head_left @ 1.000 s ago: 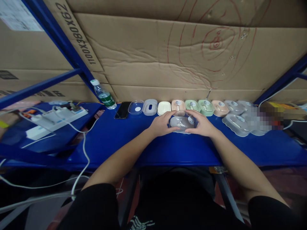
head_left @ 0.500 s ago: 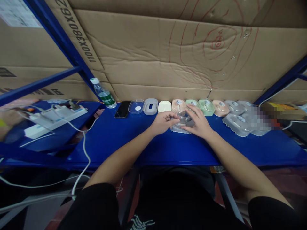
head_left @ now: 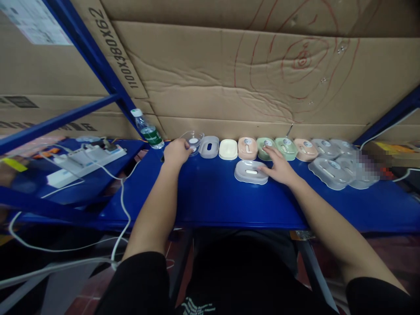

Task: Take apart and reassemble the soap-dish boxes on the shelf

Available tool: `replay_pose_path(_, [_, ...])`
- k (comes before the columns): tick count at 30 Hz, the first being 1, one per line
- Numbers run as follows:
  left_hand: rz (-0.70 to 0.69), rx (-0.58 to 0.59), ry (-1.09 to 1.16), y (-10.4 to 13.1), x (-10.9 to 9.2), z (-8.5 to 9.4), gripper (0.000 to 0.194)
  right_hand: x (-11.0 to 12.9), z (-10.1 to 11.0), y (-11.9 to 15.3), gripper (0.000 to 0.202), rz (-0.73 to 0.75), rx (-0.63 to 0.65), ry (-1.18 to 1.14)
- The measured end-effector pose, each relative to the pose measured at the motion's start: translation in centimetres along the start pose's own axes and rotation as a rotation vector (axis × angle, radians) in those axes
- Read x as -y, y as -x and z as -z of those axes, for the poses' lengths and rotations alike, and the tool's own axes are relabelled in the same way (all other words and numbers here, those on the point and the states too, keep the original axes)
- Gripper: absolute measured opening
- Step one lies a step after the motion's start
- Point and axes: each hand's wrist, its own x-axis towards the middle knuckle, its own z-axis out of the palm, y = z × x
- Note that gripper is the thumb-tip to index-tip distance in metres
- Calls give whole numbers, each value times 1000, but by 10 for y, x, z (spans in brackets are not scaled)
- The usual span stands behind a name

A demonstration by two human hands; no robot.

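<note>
At the left end of the row, my left hand (head_left: pixel 177 151) pinches a clear plastic lid (head_left: pixel 196 134) with a round white sticker, tilted above another clear lid on the table. My right hand (head_left: pixel 278 165) is open, fingers apart, its thumb at the right edge of a grey soap-box-like case (head_left: pixel 251 171) that lies uncovered in front of the row. Close to my left hand stand a grey tray with an oval slot (head_left: pixel 209 147) and a cream case (head_left: pixel 228 149). A peach case (head_left: pixel 247 148) and two green cases (head_left: pixel 286 149) follow, with clear lids and round stickers.
Several lidded grey cases (head_left: pixel 332 173) sit at the right, near a blurred patch. A water bottle (head_left: pixel 152 133) leans by the blue frame post. White cables and a power strip (head_left: pixel 87 162) lie at the left. Cardboard (head_left: pixel 197 65) walls the back of the blue table (head_left: pixel 210 201).
My left hand has moved left with a clear lid from the grey case to the row's left end. My right hand has let go of the lid and opened, staying by the case.
</note>
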Motion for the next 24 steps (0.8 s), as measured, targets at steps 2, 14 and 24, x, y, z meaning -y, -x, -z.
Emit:
replay_pose_path(2, [44, 52, -37, -1, 2, -2, 19, 2, 0, 1, 81, 19, 77, -9])
replay_pose_path(14, [117, 177, -87, -4, 2, -10, 35, 6, -2, 2, 91, 122, 284, -88])
replay_pose_path(24, [-210, -143, 170, 15, -30, 3, 41, 11, -1, 2, 103, 122, 235, -48])
